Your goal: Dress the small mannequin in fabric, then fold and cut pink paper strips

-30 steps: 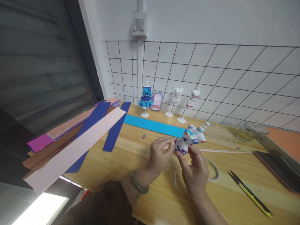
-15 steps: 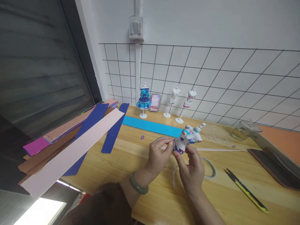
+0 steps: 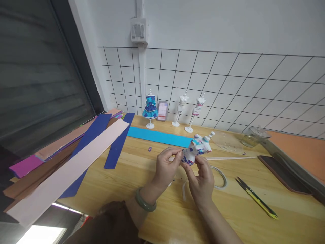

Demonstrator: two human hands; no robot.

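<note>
A small white mannequin torso (image 3: 199, 146) with blue, purple and red patches lies tilted between my hands, its neck knob pointing up and right. My left hand (image 3: 166, 167) pinches the lower left end of the torso with thumb and forefinger. From below and the right, my right hand (image 3: 202, 179) grips the same end, thumb near the left fingertips. Just right of that hand, a ring of white tape (image 3: 223, 178) lies on the wooden table (image 3: 114, 193). The torso's lower edge is partly hidden by my fingers.
Colored foam strips (image 3: 76, 162) pile at the left; a bright blue strip (image 3: 159, 137) lies behind my hands. A dressed mannequin (image 3: 150, 108) and two white ones (image 3: 181, 105) stand by the wall. Yellow snips (image 3: 257, 199), a dark tray (image 3: 281, 174) and a glass jar (image 3: 252, 138) are at right.
The whole view has shifted, so objects appear further left. My hands keep nearly the same hold on the torso.
</note>
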